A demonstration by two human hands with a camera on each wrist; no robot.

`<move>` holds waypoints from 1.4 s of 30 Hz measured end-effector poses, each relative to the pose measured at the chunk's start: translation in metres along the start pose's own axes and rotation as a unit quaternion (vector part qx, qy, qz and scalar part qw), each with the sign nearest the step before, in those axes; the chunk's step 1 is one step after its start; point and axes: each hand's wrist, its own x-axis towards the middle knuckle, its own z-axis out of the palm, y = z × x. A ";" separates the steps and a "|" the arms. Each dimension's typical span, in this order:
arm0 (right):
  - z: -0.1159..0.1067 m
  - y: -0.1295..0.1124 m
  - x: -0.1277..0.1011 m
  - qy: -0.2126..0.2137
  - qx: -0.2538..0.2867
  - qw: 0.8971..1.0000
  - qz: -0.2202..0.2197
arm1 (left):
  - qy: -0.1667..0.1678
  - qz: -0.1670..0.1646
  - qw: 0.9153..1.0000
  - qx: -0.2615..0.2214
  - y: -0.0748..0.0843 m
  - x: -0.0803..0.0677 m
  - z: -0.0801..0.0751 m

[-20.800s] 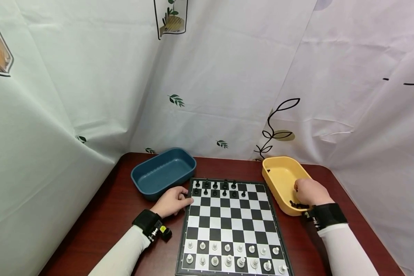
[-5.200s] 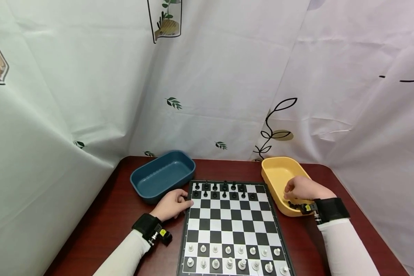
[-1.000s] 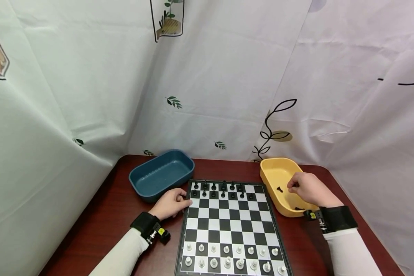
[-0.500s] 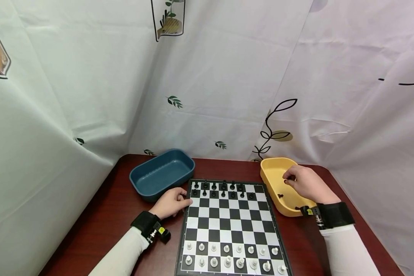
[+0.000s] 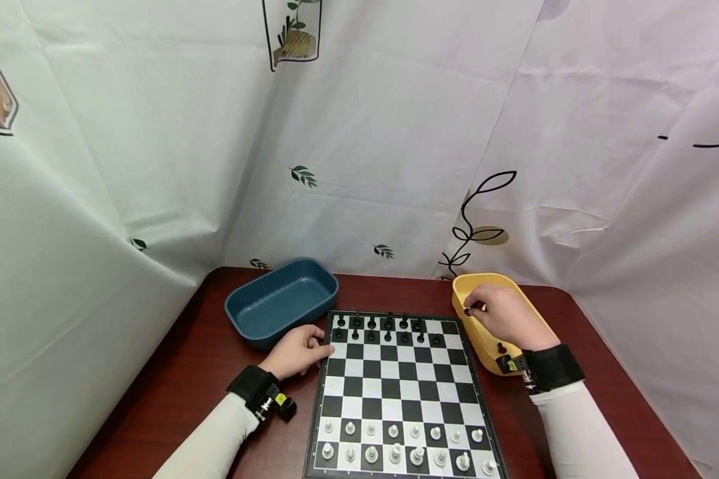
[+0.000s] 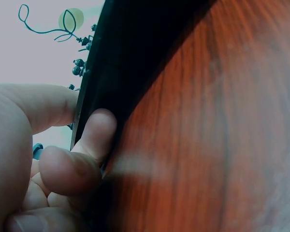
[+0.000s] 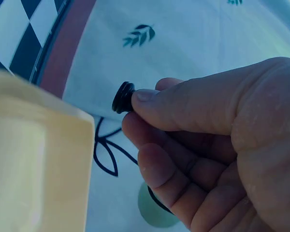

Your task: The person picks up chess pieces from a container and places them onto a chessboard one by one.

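Note:
A magnetic-looking chessboard (image 5: 392, 370) lies on the table, with white pieces (image 5: 395, 454) on the two near rows and black pieces (image 5: 389, 324) on the two far rows. My left hand (image 5: 295, 351) grips its left edge, thumb on top and fingers curled against the side; the left wrist view shows the dark rim (image 6: 94, 72) between them. Above the left rim of the yellow bin, my right hand (image 5: 508, 316) pinches a black chess piece (image 7: 123, 97) between thumb and fingertips. Its round base points outward; the rest is hidden by the fingers.
The yellow bin (image 5: 485, 356) stands right of the board, with a black piece (image 5: 502, 348) visible inside. A blue bin (image 5: 257, 332) stands at the back left, close to the board's corner. White patterned cloth (image 5: 395, 133) hangs behind the dark red table (image 5: 174, 379).
My right hand has risen from inside the yellow bin and moved left with a black piece. Over the longer span, black pieces were added to both far rows. The left hand stays put.

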 end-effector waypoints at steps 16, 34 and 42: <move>0.031 -0.009 0.007 -0.035 -0.012 0.999 0.000 | 0.003 0.002 1.000 0.007 0.000 -0.001 -0.001; 0.058 -0.002 0.009 -0.048 -0.049 0.998 0.007 | 0.002 0.003 1.000 0.004 0.000 0.000 -0.001; 0.065 0.001 0.008 -0.027 -0.064 0.998 -0.011 | 0.001 0.002 1.000 0.002 0.000 0.000 0.000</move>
